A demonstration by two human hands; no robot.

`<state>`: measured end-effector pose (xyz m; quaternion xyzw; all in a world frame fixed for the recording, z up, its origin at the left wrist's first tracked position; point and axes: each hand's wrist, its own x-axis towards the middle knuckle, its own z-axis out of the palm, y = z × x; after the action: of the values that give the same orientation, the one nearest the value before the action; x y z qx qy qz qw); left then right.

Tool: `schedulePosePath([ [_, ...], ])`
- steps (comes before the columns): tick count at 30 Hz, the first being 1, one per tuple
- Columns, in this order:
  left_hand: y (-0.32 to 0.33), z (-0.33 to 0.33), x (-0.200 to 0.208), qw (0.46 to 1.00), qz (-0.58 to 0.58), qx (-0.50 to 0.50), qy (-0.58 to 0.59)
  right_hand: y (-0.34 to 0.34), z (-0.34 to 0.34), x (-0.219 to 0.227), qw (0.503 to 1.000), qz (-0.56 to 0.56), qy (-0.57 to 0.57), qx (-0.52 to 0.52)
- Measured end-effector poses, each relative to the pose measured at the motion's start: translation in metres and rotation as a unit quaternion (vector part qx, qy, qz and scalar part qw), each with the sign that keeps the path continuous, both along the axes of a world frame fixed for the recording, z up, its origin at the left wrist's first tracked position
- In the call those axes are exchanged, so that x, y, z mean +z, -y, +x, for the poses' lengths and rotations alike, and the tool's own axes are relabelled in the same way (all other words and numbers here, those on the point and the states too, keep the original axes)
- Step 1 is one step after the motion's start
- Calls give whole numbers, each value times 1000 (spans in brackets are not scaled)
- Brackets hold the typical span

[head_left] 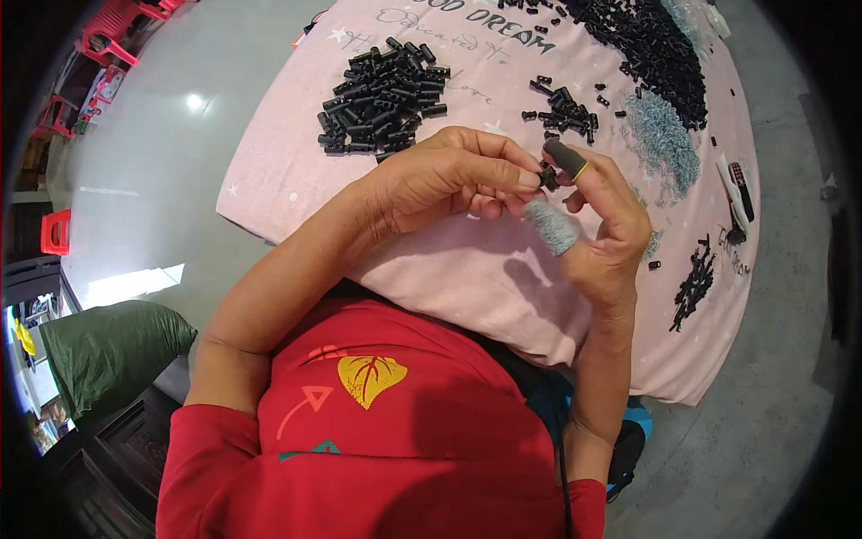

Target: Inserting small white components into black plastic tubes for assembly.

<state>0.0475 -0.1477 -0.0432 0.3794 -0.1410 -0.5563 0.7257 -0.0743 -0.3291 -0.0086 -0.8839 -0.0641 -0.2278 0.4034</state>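
Note:
My left hand [449, 180] pinches a small black plastic part [548, 177] between thumb and index finger, above the near side of the pink cloth [440, 260]. Facing it, my right hand [602, 216] has its fingertips at the same part; a dark finger cover sits on the index finger and a grey wrapping on the thumb. Whether a second small piece is between the fingertips I cannot make out. Beyond my left hand lies a heap of black cylindrical parts [382, 99]. A smaller group of black parts [566, 112] lies just past my right hand.
A large mound of small black parts [660, 63] and a pile of silvery springs [669, 144] lie at the far right. Thin black pieces [694, 286] and a remote-like black object [740, 189] are near the right edge. A green sack [112, 355] stands at left.

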Motion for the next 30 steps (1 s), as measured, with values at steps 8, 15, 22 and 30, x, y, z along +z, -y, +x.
schedulePosePath([
  [8,6,-1,-4,1000,-2,6,-7,-5,10,-6,982,-154,109,-33],
  [15,5,-2,-3,1000,-2,4,16,-6,12,-10,976,-172,122,-43],
  [22,5,-6,-3,996,7,-14,83,1,11,-13,973,-190,128,-34],
  [30,5,-7,-12,995,12,0,100,0,10,-11,963,-230,140,2],
])
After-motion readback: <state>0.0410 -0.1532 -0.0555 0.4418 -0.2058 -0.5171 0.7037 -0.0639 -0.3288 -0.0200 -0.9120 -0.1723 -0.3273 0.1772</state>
